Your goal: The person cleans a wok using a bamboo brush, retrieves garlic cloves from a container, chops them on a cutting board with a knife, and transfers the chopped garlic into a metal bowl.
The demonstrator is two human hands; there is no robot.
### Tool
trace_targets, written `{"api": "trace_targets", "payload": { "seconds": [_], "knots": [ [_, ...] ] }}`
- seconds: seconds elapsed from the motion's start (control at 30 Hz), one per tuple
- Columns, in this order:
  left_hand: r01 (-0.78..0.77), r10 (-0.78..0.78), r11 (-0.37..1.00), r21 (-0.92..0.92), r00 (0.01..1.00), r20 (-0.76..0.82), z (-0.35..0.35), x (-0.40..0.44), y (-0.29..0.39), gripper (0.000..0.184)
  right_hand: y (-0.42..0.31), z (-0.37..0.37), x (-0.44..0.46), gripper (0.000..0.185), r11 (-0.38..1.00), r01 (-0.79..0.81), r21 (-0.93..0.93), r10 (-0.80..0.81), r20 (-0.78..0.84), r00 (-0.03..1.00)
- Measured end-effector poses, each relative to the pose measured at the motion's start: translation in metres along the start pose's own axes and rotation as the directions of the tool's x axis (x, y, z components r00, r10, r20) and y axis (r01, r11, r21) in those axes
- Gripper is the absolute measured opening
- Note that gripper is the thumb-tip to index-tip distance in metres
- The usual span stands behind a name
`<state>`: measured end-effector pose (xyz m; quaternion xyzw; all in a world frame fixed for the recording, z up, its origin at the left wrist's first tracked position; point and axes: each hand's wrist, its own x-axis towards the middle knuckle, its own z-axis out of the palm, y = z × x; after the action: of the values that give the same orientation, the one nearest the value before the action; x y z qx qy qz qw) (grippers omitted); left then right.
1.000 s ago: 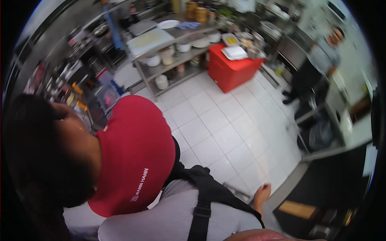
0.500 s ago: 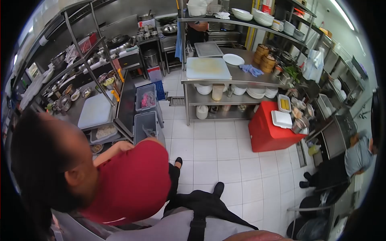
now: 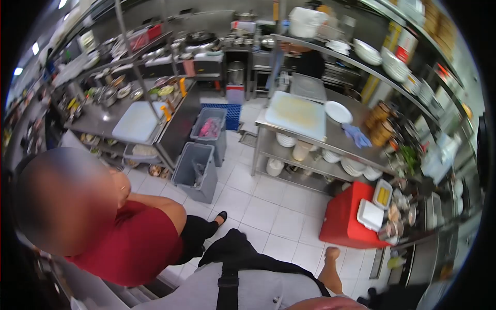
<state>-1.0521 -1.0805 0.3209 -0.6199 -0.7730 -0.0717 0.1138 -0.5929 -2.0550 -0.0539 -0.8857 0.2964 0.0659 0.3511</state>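
My right hand [image 3: 332, 253] hangs low in front of me, over the white floor tiles. It looks small and blunt from above, and its fingers are too unclear to tell whether they are curled or hold anything. Nearest to it stands a red cooler box [image 3: 345, 222], apart from the hand. On the box rest a white foam container [image 3: 370, 214] and a tub with yellow contents [image 3: 383, 194]. My left hand is out of view.
A person in a red shirt [image 3: 139, 243] stands close at my left, a hand raised near the head. Grey bins [image 3: 195, 173] stand ahead. A steel table [image 3: 330, 135] bears a white cutting board [image 3: 296, 114], a plate [image 3: 338, 111] and a blue cloth [image 3: 356, 136].
My view has turned and tilted, so the tables shift across it. My right hand and forearm have come into view. The person in red has turned and raised a hand.
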Motion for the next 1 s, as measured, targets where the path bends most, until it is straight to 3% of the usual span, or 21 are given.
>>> {"api": "trace_targets", "payload": {
  "seconds": [0.03,0.07,0.1,0.13,0.17,0.23,0.27,0.3,0.33,0.37,0.4,0.43,0.53,0.57,0.6,0.67,0.7,0.77,0.87,0.93,1.0],
  "knots": [
    [0.032,-0.032,0.999,0.017,0.999,-0.006,0.001,-0.003,-0.007,0.029,0.018,0.05,0.083,0.02,0.889,0.44,0.129,-0.361,-0.395,0.845],
    [0.052,-0.051,0.998,0.028,0.999,-0.019,-0.002,-0.002,-0.01,0.029,-0.045,0.031,0.084,0.021,0.746,0.578,0.33,-0.547,-0.189,0.815],
    [0.058,-0.057,0.998,0.036,0.998,-0.031,0.009,0.008,-0.005,0.029,-0.119,0.029,0.079,0.019,0.532,0.74,0.411,-0.725,-0.23,0.649],
    [0.059,-0.057,0.998,0.033,0.997,-0.048,0.016,0.015,0.006,0.028,-0.214,0.015,0.039,0.02,0.685,0.509,0.522,-0.529,-0.124,0.84],
    [0.044,-0.042,0.999,0.019,0.996,-0.081,0.014,0.024,0.028,0.028,-0.28,0.007,0.03,0.022,0.607,0.523,0.598,-0.595,-0.094,0.798],
    [-0.048,0.043,0.998,-0.031,0.988,-0.15,0.011,0.036,0.092,0.028,-0.438,-0.046,-0.051,0.018,0.64,0.679,0.36,-0.684,-0.138,0.717],
    [-0.098,0.082,0.992,-0.077,0.979,-0.185,0.013,0.043,0.13,0.028,-0.47,-0.054,-0.009,0.019,0.551,0.815,0.182,-0.786,-0.217,0.579],
    [-0.15,0.116,0.979,-0.138,0.967,-0.229,0.014,0.047,0.167,0.028,-0.546,-0.082,-0.073,0.014,0.347,0.803,0.484,-0.82,-0.259,0.511],
    [-0.205,0.148,0.96,-0.192,0.95,-0.275,0.018,0.043,0.194,0.027,-0.593,-0.105,-0.092,0.009,0.353,0.9,0.254,-0.822,-0.375,0.428],
    [-0.262,0.175,0.931,-0.254,0.932,-0.318,0.025,0.032,0.219,0.027,-0.636,-0.12,-0.101,0.009,0.283,0.94,0.192,-0.765,-0.546,0.342],
    [-0.319,0.206,0.895,-0.312,0.916,-0.345,0.037,0.011,0.233,0.027,-0.672,-0.138,-0.094,0.011,0.005,0.946,0.323,-0.798,-0.569,0.198],
    [-0.373,0.238,0.853,-0.364,0.9,-0.365,0.052,-0.017,0.245,0.027,-0.712,-0.136,-0.115,0.012,-0.173,0.908,0.381,-0.641,-0.744,0.19],
    [-0.429,0.369,0.768,-0.475,0.903,-0.219,0.123,-0.146,0.249,0.027,-0.802,-0.093,-0.141,0.017,-0.449,0.805,0.388,-0.518,-0.847,0.119],
    [-0.41,0.419,0.762,-0.501,0.902,-0.1,0.152,-0.198,0.24,0.026,-0.824,-0.045,-0.137,0.02,-0.388,0.808,0.443,-0.617,-0.776,0.129],
    [-0.358,0.467,0.793,-0.493,0.876,0.115,0.171,-0.257,0.234,0.026,-0.835,0.038,-0.124,0.025,-0.226,0.83,0.509,-0.808,-0.574,0.132],
    [-0.291,0.504,0.855,-0.43,0.667,0.549,0.209,-0.353,0.22,0.026,-0.824,0.208,-0.114,0.034,0.086,0.801,0.593,-0.996,0.024,0.089],
    [-0.285,0.485,0.874,-0.393,0.525,0.699,0.219,-0.39,0.214,0.026,-0.797,0.269,-0.113,0.039,0.216,0.782,0.585,-0.949,0.313,0.028],
    [-0.268,0.428,0.895,-0.356,0.292,0.855,0.227,-0.436,0.213,0.025,-0.734,0.324,-0.118,0.048,0.406,0.762,0.505,-0.658,0.74,-0.139],
    [-0.215,0.375,0.918,-0.333,0.195,0.906,0.236,-0.444,0.235,0.025,-0.694,0.343,-0.114,0.063,0.533,0.727,0.433,-0.303,0.9,-0.314],
    [-0.197,0.369,0.922,-0.332,0.199,0.908,0.245,-0.431,0.26,0.025,-0.712,0.368,-0.107,0.055,0.575,0.721,0.388,-0.156,0.916,-0.368],
    [-0.191,0.389,0.916,-0.354,0.199,0.899,0.26,-0.418,0.288,0.024,-0.756,0.378,-0.103,0.05,0.583,0.719,0.377,-0.198,0.925,-0.324]
  ]
}}
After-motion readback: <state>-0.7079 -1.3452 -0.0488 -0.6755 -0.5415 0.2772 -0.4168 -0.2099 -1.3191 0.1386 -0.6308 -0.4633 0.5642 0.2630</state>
